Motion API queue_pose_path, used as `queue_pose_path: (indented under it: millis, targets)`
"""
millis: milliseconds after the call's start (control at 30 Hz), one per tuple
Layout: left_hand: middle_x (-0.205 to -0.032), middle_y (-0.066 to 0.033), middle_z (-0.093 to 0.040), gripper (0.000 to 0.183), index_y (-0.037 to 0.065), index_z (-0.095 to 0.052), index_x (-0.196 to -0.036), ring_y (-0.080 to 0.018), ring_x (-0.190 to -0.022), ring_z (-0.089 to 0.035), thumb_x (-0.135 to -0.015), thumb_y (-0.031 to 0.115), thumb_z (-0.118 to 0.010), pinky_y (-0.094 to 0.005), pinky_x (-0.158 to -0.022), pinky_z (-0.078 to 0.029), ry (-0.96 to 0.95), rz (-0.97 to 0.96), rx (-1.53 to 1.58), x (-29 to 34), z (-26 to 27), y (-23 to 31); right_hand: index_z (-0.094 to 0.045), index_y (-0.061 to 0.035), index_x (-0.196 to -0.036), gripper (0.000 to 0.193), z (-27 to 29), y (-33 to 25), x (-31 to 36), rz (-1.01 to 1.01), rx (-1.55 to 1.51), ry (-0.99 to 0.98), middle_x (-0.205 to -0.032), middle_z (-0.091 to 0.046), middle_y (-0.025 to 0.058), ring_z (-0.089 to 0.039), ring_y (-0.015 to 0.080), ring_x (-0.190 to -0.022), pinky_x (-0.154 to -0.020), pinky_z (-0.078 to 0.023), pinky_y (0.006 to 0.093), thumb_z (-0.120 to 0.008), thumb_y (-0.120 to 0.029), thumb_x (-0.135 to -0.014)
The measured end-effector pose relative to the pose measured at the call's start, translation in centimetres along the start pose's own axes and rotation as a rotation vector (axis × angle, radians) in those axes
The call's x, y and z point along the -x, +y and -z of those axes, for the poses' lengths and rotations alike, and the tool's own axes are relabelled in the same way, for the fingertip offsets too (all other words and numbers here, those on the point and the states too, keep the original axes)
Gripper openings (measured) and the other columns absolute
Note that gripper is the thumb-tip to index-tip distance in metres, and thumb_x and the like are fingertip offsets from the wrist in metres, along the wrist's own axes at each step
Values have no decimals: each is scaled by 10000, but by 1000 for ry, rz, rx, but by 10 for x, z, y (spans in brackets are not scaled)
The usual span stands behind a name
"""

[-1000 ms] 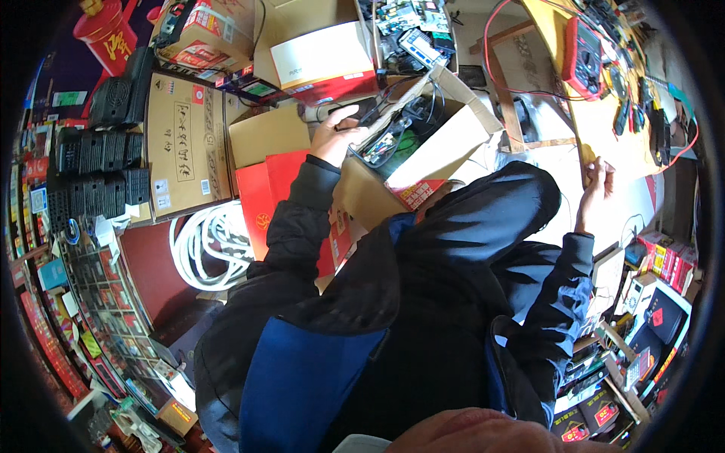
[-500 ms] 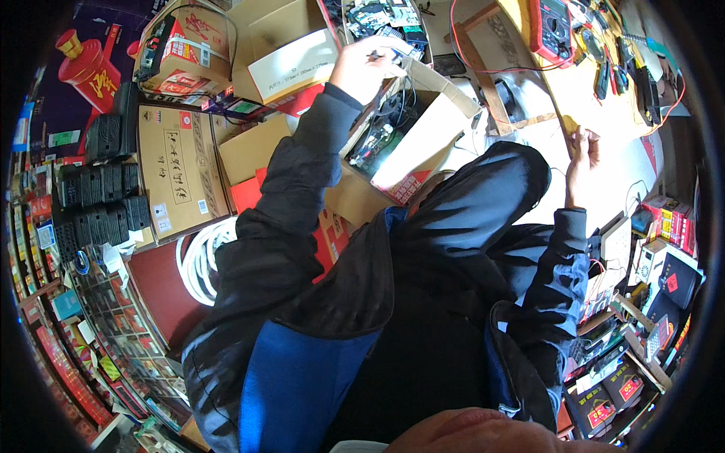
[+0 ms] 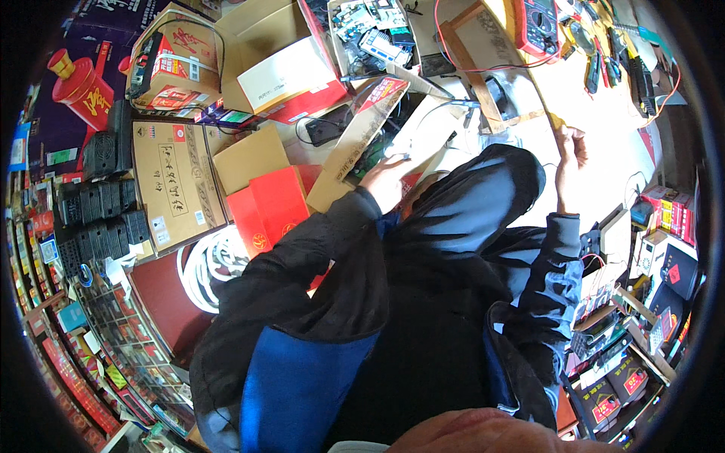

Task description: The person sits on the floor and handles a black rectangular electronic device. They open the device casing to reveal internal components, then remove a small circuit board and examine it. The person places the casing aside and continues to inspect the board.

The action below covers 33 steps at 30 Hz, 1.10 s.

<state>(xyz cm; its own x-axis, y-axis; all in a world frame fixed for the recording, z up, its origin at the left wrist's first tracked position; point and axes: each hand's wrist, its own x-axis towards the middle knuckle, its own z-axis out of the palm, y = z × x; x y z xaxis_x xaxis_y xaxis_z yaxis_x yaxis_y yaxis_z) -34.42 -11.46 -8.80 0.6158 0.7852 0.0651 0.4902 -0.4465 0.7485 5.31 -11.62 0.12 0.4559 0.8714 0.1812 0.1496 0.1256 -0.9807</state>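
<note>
Head view: L hand [image 3: 387,180] is at the nr. side of an open brown cardboard box [image 3: 353,151] w/ red-printed, pale-lined flaps; fingertips lost in glare, so can't tell if its grip is open or closed on anything. Box sits just L of the dark-trousered raised knee [image 3: 495,177]. R hand [image 3: 572,145] is at edge of the yellowish wooden desk [image 3: 557,84], fingers curled; can't tell if that grip has anything. Red-cased multimeter [image 3: 538,26] lies on desk; thin black rect. device [image 3: 323,131] lies L of box; coiled white cable [image 3: 198,273] further L.
</note>
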Motion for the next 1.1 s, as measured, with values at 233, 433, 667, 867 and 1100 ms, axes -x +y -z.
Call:
queue_pose_path:
  millis: [233, 433, 667, 867, 1100]
  targets:
    - [-969, -79, -594, 342, -1, -664, -1212, -165, -830, -569, -929, -51, -479, -276, -762, -502, 79, 349, 469, 22, 2, -46, -671, -45, -1026, 149, -47, -46, 47, 29, 344, -152, -889, -645, 2, -575, 93, -835, -779, -483, 254, -655, -193, -1018]
    - [-1030, -77, -621, 433, -3, -672, -1199, -155, -858, -625, -909, -109, -369, -258, -766, -525, 139, 212, 455, -1, 22, -33, -674, 32, -1102, 231, -107, -30, 68, -125, 354, -571, -871, -710, 117, -678, 175, -813, -795, -551, 322, -606, -157, -987]
    - [-1044, -170, -656, 404, 19, -705, -1096, -287, -935, -697, -813, -106, -445, -353, -821, -554, 45, 75, 213, 0, 24, -4, -573, 32, -1227, 288, -236, 50, 73, -884, -606, -266, -1000, -711, 88, -692, 171, -857, -750, -564, 290, -627, -143, -1005]
    - [-1292, -242, -638, 328, 55, -743, -1039, -422, -1330, -513, -809, -63, -542, -426, -1103, -419, 93, 144, 148, 13, 34, 29, -607, -11, -1279, 260, -203, -1, 64, -405, -610, -383, -893, -661, 33, -610, 111, -760, -709, -514, 267, -532, -17, -1030]
    - [-1387, -233, -576, 344, -45, -528, -1344, -329, -1250, -596, -1033, 100, -551, -392, -1076, -458, 222, 114, 1055, -63, 100, 95, -688, 16, -1214, 235, -148, -68, 89, -51, -96, -552, -960, -713, 82, -656, 140, -869, -814, -525, 263, -598, -68, -1013]
